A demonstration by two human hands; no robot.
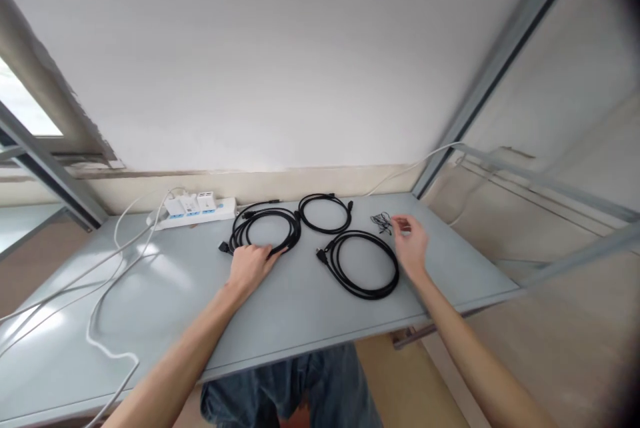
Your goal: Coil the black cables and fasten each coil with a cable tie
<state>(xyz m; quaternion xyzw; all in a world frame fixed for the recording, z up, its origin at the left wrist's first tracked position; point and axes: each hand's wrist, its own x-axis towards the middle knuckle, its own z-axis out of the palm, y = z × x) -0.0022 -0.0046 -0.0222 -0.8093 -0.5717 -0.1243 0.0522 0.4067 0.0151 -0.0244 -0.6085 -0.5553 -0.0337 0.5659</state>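
Near edge of the desk: denim-clad legs below it. Closest to this edge, right of centre, lies a black cable coil, the near coil, its plug towards the left.

Further in, our left hand rests on the near side of the left coil. Fingers bent over the strands; whether they grip or merely press, we cannot tell. Our right hand, towards the right edge, has its fingers curled beside a small tangle of thin black ties; we cannot tell if one is pinched.

We judge the left coil light but springy, its loops apt to spread. Best hold: all strands bunched together, clear of the plug. The ties look thin, flexible and prone to snagging; take one by a free end.

Towards the far edge: the far coil, then a white power strip near the far left corner.
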